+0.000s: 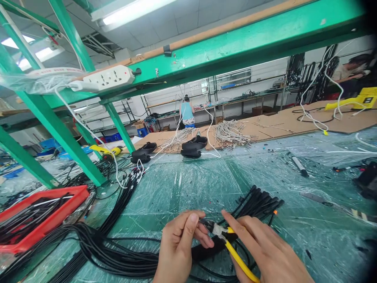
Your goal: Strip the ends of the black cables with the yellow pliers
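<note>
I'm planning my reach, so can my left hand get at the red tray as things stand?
Probably yes: your left hand could pass over low black cables to the red tray, but seems busy at the pliers.

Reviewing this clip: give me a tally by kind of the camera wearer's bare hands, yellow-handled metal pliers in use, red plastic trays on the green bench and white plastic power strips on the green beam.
Bare hands: 2 (left hand, right hand)
Yellow-handled metal pliers: 1
Red plastic tray: 1
White plastic power strip: 1
Total: 5
</note>
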`<state>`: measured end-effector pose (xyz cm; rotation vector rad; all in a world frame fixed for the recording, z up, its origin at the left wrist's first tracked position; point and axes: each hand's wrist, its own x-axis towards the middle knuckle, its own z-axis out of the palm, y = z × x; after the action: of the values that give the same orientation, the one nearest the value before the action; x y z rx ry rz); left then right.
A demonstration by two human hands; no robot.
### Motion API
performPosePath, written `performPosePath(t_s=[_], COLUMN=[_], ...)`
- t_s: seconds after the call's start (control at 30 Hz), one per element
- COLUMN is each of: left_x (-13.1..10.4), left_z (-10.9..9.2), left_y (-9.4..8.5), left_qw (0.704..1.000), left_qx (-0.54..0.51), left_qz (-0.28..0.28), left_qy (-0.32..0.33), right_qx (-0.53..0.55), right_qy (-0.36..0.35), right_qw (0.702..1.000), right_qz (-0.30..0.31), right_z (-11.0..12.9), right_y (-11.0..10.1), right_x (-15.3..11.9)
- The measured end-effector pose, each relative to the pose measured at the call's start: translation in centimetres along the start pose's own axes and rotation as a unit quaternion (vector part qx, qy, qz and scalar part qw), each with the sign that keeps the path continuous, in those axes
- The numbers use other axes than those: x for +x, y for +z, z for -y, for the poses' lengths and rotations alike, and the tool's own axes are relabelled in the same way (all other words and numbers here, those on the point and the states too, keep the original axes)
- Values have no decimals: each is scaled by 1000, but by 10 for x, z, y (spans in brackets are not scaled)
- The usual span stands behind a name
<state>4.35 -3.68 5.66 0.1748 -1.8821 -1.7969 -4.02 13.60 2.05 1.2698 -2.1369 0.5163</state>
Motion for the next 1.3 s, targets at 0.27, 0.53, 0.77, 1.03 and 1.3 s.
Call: performPosePath(t_s=[0.27, 0.53, 0.77, 1.03, 1.3], left_x=[-1, -3, -2, 1, 3], left_z=[2, 2, 3, 8, 9], left_y=[3, 6, 3, -2, 8], left_qw=[998, 999, 999, 994, 981], left_qx=[59, 41, -29, -92, -88], left_qz=[25, 12, 15, 40, 142], left_qy=[29, 20, -6, -53, -98], right_qx=[32, 170, 480, 590, 635], right_qy=[14, 51, 272, 362, 364], right_qw=[999, 984, 834, 720, 660], right_qz=[5, 23, 23, 54, 169], right_z=[3, 4, 7, 16, 15], right_y=[-3, 2, 1, 6, 0], right_x=[1, 1, 10, 8, 10])
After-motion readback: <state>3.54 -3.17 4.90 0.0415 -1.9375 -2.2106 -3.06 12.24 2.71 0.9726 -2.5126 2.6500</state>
